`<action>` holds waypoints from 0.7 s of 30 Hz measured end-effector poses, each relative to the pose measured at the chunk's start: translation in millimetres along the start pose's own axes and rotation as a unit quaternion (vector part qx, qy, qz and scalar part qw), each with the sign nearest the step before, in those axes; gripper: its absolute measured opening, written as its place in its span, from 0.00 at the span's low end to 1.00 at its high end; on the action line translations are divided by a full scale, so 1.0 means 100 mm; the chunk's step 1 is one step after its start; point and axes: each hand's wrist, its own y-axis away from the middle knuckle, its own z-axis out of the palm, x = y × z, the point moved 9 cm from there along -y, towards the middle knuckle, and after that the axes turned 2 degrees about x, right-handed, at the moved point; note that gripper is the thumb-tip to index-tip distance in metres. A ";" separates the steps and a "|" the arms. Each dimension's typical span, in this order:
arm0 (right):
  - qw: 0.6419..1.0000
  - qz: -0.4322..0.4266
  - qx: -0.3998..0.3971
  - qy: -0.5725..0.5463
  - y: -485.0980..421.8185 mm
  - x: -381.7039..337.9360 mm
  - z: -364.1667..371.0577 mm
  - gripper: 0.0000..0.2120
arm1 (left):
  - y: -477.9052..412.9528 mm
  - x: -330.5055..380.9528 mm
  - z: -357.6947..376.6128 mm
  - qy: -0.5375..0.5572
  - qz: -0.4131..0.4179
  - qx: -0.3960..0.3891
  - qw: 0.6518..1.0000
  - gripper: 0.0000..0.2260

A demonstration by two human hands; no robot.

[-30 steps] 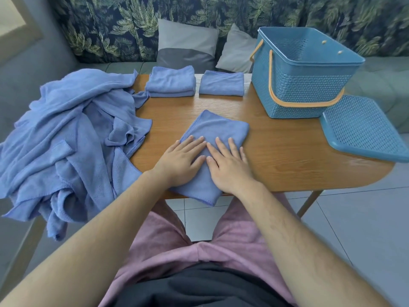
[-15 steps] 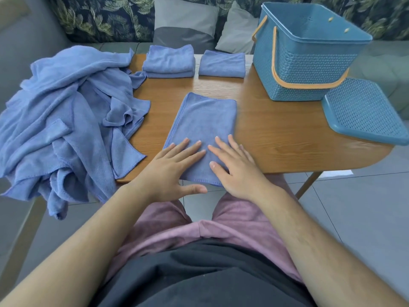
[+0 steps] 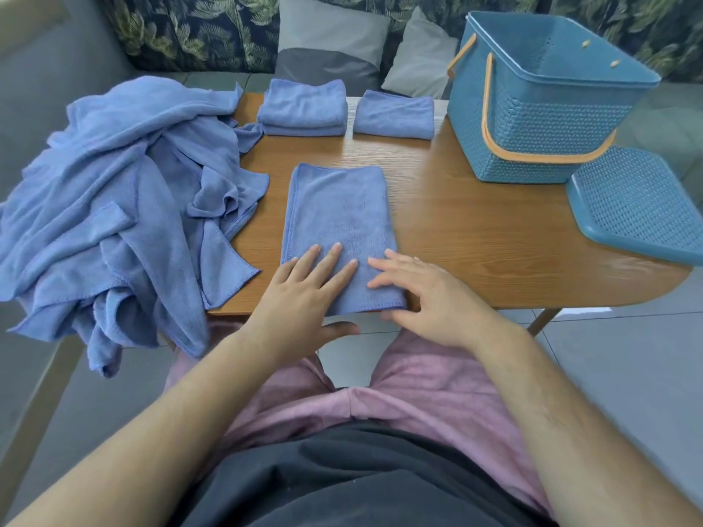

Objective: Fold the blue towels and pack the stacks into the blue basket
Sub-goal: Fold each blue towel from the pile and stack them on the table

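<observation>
Flatly, the left hand (image 3: 304,294) was laid on the near end of the folded towel (image 3: 338,218) at the worktop's (image 3: 475,241) front edge. The right hand (image 3: 430,298) was spread over its near right corner, neither grip closed on anything. Two folded stacks (image 3: 304,108) were set behind, left of the blue basket (image 3: 540,119).

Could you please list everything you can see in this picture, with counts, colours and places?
flat towel: one, blue, table's near middle, under both hands
folded stacks: two, blue, table's far edge, side by side
unfolded towels: one heap, count unclear, blue, table's left end, overhanging
basket: one, blue with orange handle, table's far right
lid: one, blue, table's right edge, beside the basket
table: one, brown wood
cushions: two, grey, on the sofa
sofa: one, leaf-patterned back, behind the table
left hand: flat, fingers on the towel's near end
right hand: flat, fingers on the towel's near end
</observation>
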 end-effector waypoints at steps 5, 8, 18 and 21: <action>0.990 0.032 0.041 -0.134 -0.01 0.13 -0.16 0.09 | -0.01 -0.16 -0.29 0.159 0.052 0.007 0.986 0.26; 0.983 0.069 0.058 -0.162 -0.03 0.18 -0.19 0.08 | -0.02 -0.24 -0.43 0.228 0.060 0.017 0.972 0.19; 0.922 0.087 0.141 -0.351 -0.03 0.22 -0.38 0.09 | -0.03 -0.56 -0.48 0.424 -0.084 0.080 0.898 0.05; 0.888 0.065 0.133 -0.435 -0.02 0.16 -0.44 0.21 | -0.06 -0.66 -0.40 0.500 -0.135 0.098 0.850 0.07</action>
